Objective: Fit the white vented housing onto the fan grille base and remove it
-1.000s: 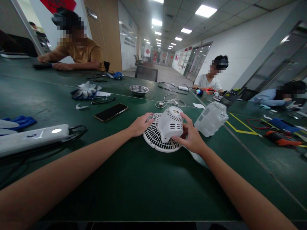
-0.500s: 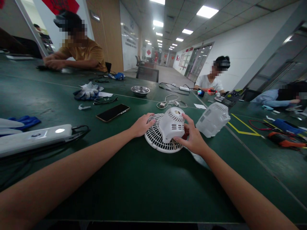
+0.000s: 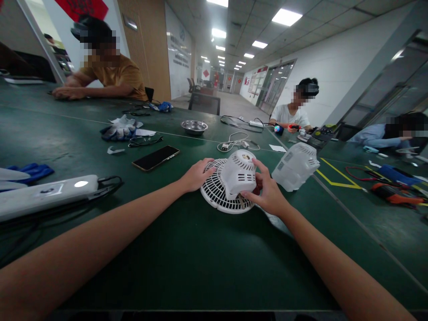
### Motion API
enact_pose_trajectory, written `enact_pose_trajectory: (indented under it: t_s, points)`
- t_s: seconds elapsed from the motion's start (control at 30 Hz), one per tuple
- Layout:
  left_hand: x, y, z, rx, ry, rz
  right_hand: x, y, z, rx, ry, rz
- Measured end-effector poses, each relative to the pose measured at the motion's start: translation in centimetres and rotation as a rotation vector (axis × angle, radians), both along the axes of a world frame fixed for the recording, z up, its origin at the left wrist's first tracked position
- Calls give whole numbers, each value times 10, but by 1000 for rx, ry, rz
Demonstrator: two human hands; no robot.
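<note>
A white fan grille [image 3: 214,196] lies flat on the green table, with a white vented motor housing [image 3: 239,176] standing on it. My left hand [image 3: 198,174] holds the grille's left rim, thumb over the spokes. Around the right side of the housing curl the fingers of my right hand [image 3: 267,185], thumb low at its front edge and index finger near the top. Something reddish shows between that palm and the housing, too hidden to name. A translucent white plastic casing [image 3: 297,167] stands to the right of my right hand.
Left of the fan lie a smartphone [image 3: 156,158], work gloves [image 3: 122,128] and a long white device [image 3: 50,196] with a black cable. Beyond are a metal bowl [image 3: 194,127] and a white cable [image 3: 239,142]. An orange-and-black tool [image 3: 396,194] lies right. Several people sit around the table.
Both hands keep their hold on the fan parts, which look unmoved. The view has shifted very slightly. The hands of the person at the far left have moved a little left.
</note>
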State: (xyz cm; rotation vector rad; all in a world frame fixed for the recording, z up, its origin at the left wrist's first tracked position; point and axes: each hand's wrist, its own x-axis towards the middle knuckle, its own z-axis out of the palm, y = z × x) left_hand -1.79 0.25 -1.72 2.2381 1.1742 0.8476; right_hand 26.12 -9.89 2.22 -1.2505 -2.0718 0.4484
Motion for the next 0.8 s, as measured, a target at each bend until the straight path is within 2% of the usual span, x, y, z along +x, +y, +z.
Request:
enact_pose_trajectory:
  t_s: [0.8]
  points:
    - [0, 2, -3, 16, -25, -6, 0, -1, 1, -11, 13, 3]
